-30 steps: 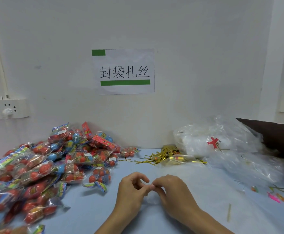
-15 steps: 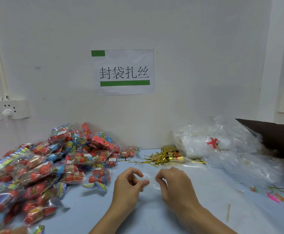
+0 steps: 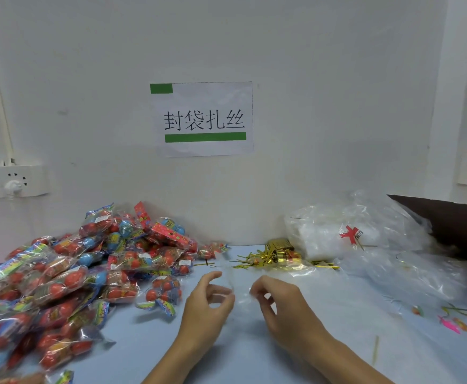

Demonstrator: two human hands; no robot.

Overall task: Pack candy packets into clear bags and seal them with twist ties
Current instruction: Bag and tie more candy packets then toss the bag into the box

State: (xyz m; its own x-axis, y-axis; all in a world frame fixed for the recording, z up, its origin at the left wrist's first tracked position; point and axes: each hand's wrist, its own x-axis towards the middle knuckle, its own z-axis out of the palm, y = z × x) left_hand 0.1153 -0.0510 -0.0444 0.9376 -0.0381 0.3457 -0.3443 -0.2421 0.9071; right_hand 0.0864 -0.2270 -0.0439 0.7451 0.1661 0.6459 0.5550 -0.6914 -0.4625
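Both forearms reach forward over the light blue table [image 3: 365, 342], converging toward its middle. The left hand [image 3: 207, 303] is raised a little off the table, wrist bent slightly, its fingers curled with thumb and fingertips close together in a pinch. The right hand [image 3: 285, 306] sits just beside it, apart by a small gap, knuckles up and fingers hooked downward, thumb tucked under toward the forefinger. Whether either pinch closes on anything is unclear.

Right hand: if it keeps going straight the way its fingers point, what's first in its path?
The right hand points left, toward the left hand. First comes the clear bag held between them, then the left hand's fingers. Depth is unclear.
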